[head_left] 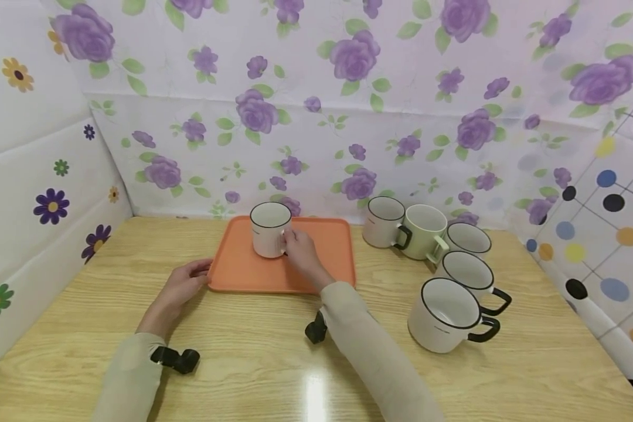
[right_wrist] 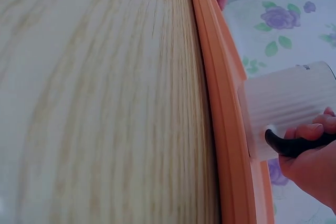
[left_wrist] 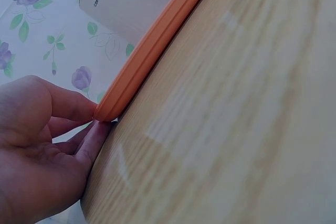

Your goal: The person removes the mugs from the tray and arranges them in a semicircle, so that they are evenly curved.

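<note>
My right hand (head_left: 302,251) grips the black handle (right_wrist: 296,144) of a white enamel-style mug (head_left: 266,233) with a dark rim. The mug stands upright over the left-middle part of an orange tray (head_left: 322,275); in the right wrist view its base meets the tray. At the tray's left front corner, my left hand (head_left: 181,284) pinches the edge between thumb and fingers, as the left wrist view shows (left_wrist: 44,145). Dark lettering shows on the mug's side in that view.
Right of the tray, several mugs cluster on the wooden table (head_left: 253,363): a white one (head_left: 382,225), a pale green one (head_left: 419,234), and white ones nearer the front, including the closest mug (head_left: 438,325). Flowered cloth (head_left: 306,135) hangs behind the table, and patterned cloth flanks it.
</note>
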Demonstrator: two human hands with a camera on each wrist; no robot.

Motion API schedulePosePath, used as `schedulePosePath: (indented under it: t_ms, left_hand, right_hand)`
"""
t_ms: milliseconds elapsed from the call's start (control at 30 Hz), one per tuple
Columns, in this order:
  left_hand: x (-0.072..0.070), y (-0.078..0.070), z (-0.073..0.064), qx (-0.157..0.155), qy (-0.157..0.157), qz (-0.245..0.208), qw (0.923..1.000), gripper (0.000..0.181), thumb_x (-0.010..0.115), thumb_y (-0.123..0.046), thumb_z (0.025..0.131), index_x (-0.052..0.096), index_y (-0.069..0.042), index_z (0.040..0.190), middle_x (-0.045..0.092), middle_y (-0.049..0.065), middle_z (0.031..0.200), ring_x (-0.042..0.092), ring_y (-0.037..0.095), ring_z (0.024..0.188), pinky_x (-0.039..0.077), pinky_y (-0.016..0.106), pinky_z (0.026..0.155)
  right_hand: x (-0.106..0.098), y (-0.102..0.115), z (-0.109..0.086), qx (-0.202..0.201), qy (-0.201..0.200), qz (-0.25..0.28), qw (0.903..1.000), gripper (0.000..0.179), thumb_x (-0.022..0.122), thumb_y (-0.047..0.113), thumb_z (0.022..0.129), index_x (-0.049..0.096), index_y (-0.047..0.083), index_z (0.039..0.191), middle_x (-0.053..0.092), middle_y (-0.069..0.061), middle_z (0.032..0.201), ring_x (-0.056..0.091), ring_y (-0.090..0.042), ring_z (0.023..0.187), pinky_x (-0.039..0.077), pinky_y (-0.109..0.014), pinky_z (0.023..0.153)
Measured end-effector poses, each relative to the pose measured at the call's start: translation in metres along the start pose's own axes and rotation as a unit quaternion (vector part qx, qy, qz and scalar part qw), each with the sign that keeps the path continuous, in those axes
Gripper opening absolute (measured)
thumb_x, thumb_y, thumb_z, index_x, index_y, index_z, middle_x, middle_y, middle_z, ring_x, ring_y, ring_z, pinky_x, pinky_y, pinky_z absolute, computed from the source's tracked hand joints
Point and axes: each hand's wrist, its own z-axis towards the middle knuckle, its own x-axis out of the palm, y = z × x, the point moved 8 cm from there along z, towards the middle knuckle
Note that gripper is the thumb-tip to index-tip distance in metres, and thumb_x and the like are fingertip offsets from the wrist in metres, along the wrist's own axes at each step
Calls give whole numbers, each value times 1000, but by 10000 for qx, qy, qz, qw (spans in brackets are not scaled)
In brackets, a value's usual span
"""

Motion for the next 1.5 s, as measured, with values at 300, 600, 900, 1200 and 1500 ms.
schedulePosePath:
  t_ms: [300,600,900,1200,1500]
  left_hand:
    - [-1,0,0,51,47,-10,10000,50,46,1,97,32,14,143,41,34,137,42,39,124,44,21,85]
    - [0,2,2,26,75,-112,9999,50,45,2,97,30,15,143,39,34,138,41,40,125,44,18,84]
    - [-1,3,2,6,65,-161,9998,50,45,2,98,29,15,144,39,34,139,41,39,125,44,19,85]
    - [0,-2,4,6,51,-203,9998,50,45,2,97,30,15,143,40,33,138,41,38,125,43,18,86]
    - [1,1,3,-44,72,-158,9998,51,45,1,98,29,14,144,39,33,139,41,38,125,44,22,87]
  right_hand:
    - [-21,0,-19,85,211,592,9980,41,38,26,106,54,-1,80,46,-6,70,42,-15,65,37,-27,62]
    - [-48,20,-48,89,280,1111,9934,35,40,21,105,55,-5,86,44,-3,70,44,-17,69,42,-35,72]
    - [-71,34,-86,-123,539,1545,9864,32,38,14,105,48,-3,81,36,-4,67,36,-19,67,36,-33,69]
    - [-105,37,-115,-139,502,1663,9847,30,37,13,105,45,-1,79,34,-5,69,34,-18,68,30,-29,66]
    - [-128,19,-149,241,522,1523,9867,30,37,12,105,46,-7,85,36,-6,70,40,-16,72,35,-27,69]
